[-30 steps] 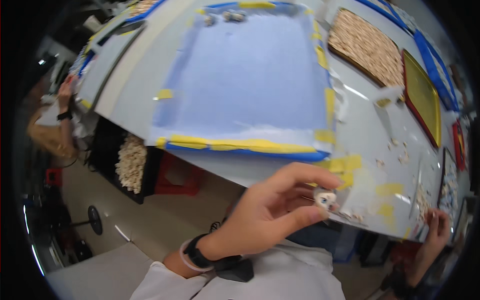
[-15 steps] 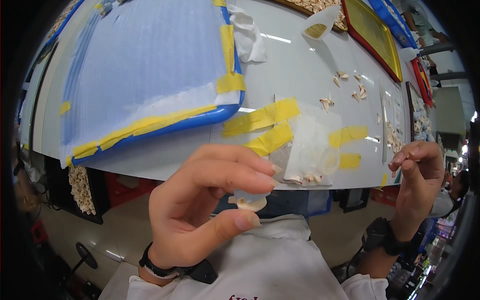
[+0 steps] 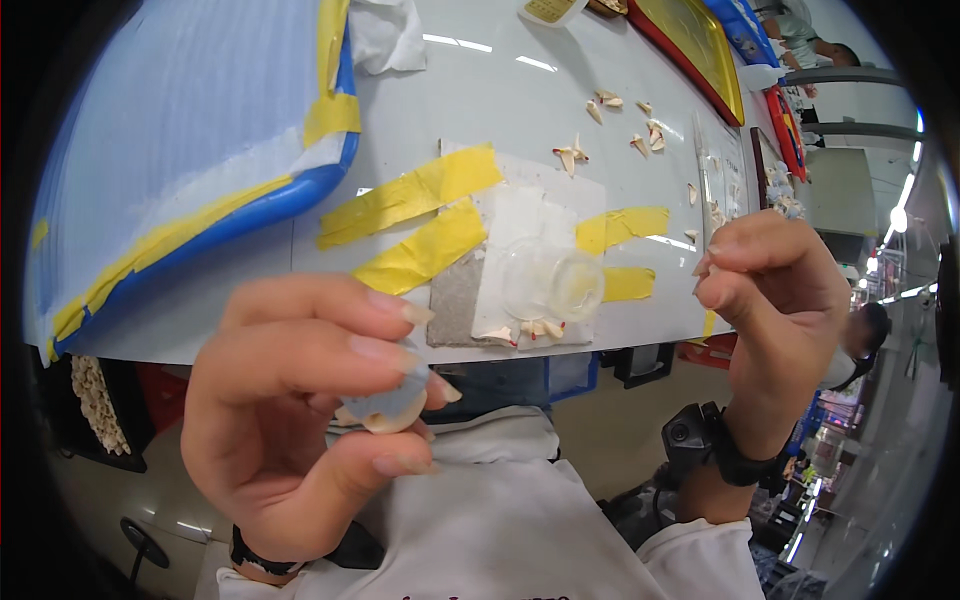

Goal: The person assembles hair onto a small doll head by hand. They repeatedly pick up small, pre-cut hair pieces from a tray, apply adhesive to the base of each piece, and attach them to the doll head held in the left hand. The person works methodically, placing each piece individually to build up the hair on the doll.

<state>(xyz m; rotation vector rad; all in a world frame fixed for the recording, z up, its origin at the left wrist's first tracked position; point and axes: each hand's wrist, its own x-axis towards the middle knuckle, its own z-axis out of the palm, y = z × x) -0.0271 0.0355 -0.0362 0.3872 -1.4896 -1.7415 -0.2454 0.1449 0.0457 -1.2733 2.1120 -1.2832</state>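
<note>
The left hand point(image 3: 265, 415), in the lower left of the frame, is curled with thumb and fingers closed around a small grey-and-cream piece point(image 3: 394, 402), which sits just left of the frame's middle, grey above and cream below. The right hand point(image 3: 785, 300), right of centre, has its thumb and forefinger brought together at the tips (whether something tiny is pinched there, I cannot tell). A dark wristband point(image 3: 742, 462) circles that arm.

Between the hands, at the centre, a clear round dish point(image 3: 582, 285) rests over a white sheet point(image 3: 515, 215) on a grey board point(image 3: 457, 305), with yellow tape point(image 3: 430, 250) on both sides. Small pointed cream pieces point(image 3: 541, 328) with red tips lie at the dish's lower edge; more of their kind are scattered on the white table point(image 3: 400, 125) above and to the right. Farther out, a blue-rimmed tray point(image 3: 300, 197) fills the upper left, beside a crumpled white cloth point(image 3: 388, 38). A gold tray point(image 3: 690, 45) with a red edge stands in the upper right.
</note>
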